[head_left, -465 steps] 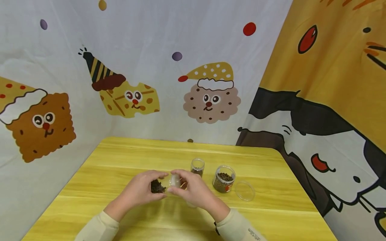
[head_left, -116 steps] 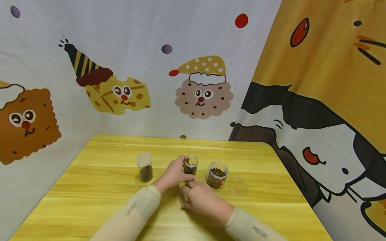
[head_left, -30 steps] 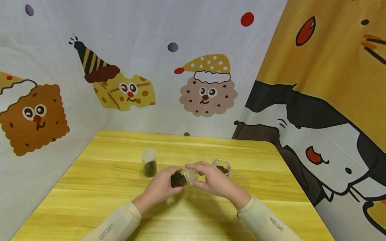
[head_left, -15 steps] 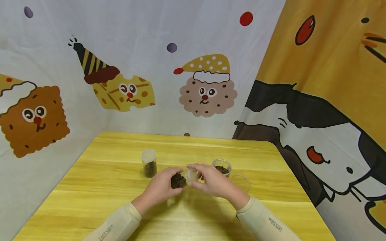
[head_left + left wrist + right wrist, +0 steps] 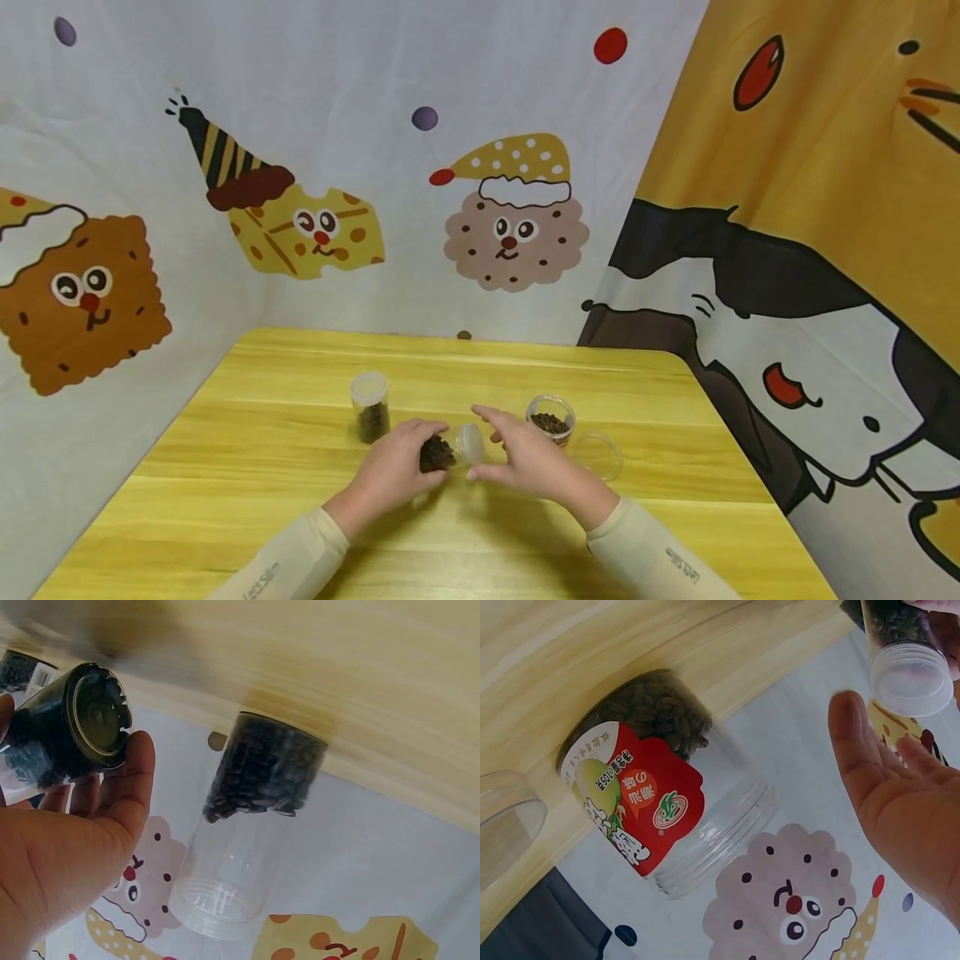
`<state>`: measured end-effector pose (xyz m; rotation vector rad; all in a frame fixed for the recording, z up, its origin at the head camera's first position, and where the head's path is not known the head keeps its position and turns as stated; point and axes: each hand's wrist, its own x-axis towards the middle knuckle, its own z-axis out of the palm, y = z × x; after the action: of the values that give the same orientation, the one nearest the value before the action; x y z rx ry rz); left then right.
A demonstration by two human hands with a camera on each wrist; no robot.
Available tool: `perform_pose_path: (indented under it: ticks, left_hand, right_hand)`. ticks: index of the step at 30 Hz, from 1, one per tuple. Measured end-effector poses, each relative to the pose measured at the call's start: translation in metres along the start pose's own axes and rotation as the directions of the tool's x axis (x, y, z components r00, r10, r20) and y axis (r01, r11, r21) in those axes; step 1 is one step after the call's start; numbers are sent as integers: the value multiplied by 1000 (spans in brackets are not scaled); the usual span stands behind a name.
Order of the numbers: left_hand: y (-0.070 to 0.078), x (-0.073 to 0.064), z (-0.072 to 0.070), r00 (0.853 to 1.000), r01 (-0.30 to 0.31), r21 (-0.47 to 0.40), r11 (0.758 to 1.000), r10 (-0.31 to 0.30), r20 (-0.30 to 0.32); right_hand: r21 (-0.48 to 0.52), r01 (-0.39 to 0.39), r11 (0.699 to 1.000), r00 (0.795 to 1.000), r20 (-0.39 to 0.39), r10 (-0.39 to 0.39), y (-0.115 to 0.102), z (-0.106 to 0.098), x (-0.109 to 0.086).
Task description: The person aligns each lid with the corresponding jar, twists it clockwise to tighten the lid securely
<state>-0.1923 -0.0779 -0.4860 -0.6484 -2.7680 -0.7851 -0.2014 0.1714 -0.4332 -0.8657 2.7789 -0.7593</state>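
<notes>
My left hand [image 5: 386, 465] grips a small clear jar [image 5: 437, 452] of dark seeds or beans, tipped on its side above the table. A translucent screw lid [image 5: 470, 443] sits on the jar's mouth, facing right. In the left wrist view the jar's round base [image 5: 101, 720] faces the camera, with fingers wrapped round the wall. My right hand [image 5: 528, 458] is spread beside the lid, thumb and fingers apart from it and nothing between them. A similar lidded jar [image 5: 371, 417], partly filled with dark beans, stands upright behind my left hand.
Behind my right hand stands a wider open jar [image 5: 551, 425] of brown beans, with a red and white label [image 5: 656, 799] in the right wrist view. A clear round lid [image 5: 598, 457] lies to its right on the yellow wood-grain table [image 5: 300, 375].
Within the last half second my right hand has let go of the lid and drawn away slightly. Earlier, this small jar stood uncapped on the table; it is now lifted and lidded.
</notes>
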Motion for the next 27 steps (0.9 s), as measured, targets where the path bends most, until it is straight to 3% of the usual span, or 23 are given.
perform_pose_path:
  ticks: [7, 22, 27]
  left_hand:
    - [-2, 0, 1, 1000, 5, 7, 1000, -5, 8]
    - [0, -2, 3, 999, -33, 54, 998, 32, 8]
    - [-2, -2, 2, 999, -36, 83, 996, 36, 5]
  right_hand:
    - [-50, 52, 997, 997, -47, -54, -2, 1, 0]
    - [-60, -19, 998, 1000, 2, 20, 4, 6, 2]
    - [-90, 26, 996, 999, -17, -28, 3, 5, 1]
